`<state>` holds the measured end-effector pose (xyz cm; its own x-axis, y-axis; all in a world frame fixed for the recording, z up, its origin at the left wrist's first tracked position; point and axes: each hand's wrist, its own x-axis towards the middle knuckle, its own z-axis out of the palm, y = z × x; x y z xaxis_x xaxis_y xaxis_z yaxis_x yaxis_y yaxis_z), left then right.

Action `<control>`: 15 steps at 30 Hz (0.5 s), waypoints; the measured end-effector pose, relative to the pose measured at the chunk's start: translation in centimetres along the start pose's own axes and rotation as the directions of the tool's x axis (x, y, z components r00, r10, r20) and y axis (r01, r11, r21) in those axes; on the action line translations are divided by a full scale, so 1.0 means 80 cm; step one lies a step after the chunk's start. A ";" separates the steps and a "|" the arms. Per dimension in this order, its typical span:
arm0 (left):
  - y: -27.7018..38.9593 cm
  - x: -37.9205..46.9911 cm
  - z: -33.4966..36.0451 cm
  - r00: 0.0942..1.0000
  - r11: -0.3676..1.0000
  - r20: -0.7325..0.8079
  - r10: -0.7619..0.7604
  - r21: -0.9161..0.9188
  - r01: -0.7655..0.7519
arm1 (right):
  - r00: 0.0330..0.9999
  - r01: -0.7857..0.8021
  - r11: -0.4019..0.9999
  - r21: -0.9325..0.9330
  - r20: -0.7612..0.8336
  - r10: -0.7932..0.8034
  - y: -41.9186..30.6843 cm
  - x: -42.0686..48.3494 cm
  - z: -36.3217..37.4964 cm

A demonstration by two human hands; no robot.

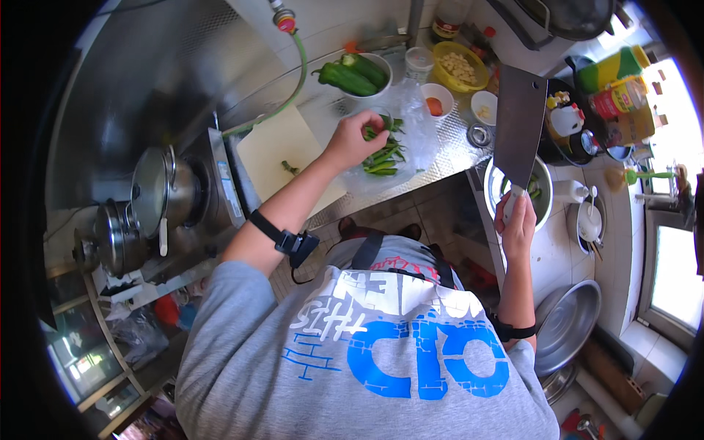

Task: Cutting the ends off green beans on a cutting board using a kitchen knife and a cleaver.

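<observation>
A cleaver (520, 126) with a dark blade and a pale handle is in my right hand (517, 220), its blade upright and pointing away from me. Behind it, partly covered, stands a white-rimmed bowl (544, 212) with green pieces inside. My left hand (357, 140) reaches over slender green chili peppers (385, 159) on a clear plastic bag (421, 137). Its fingers are bent among the chilies, and whether they pinch one cannot be told. Left of that hand lies a pale cutting board (269, 148) with a small green scrap (290, 168) on it.
Large green peppers (349, 77) fill a white bowl (385, 60). Garlic cloves (457, 67) sit in a yellow basket (483, 80), near small white bowls (448, 93). A lidded pot (151, 190) stands on the stove at left; several bottles (616, 99) crowd the right.
</observation>
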<state>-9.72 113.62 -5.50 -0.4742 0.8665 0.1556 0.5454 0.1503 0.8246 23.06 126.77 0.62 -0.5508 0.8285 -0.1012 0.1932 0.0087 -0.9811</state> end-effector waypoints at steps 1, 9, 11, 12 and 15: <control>-0.001 -0.007 -0.009 1.000 1.000 -0.019 -0.014 0.000 0.014 | 1.000 0.010 1.000 -0.014 0.014 -0.010 -0.003 0.001 0.009; -0.037 -0.119 -0.125 0.846 0.370 0.048 -0.532 -0.885 0.283 | 0.940 0.023 1.000 0.007 0.341 -0.024 -0.012 0.015 0.103; -0.078 -0.166 -0.138 0.764 0.536 -0.057 -0.642 -0.746 0.395 | 0.909 0.046 0.997 -0.060 0.416 -0.017 -0.011 0.015 0.139; -0.083 -0.184 -0.143 0.728 0.674 -0.165 -0.665 -0.553 0.490 | 0.882 0.060 0.993 -0.099 0.472 -0.006 -0.003 0.016 0.155; -0.153 -0.258 -0.133 0.641 0.722 -0.396 -0.658 -0.092 0.685 | 0.802 0.099 0.978 -0.182 0.597 0.029 0.015 0.015 0.214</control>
<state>-13.96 88.82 -13.03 -0.9362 0.2678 -0.2275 0.0056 0.6587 0.7524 8.71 118.19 -3.48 -0.9206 0.3303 -0.2082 0.2817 0.1925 -0.9400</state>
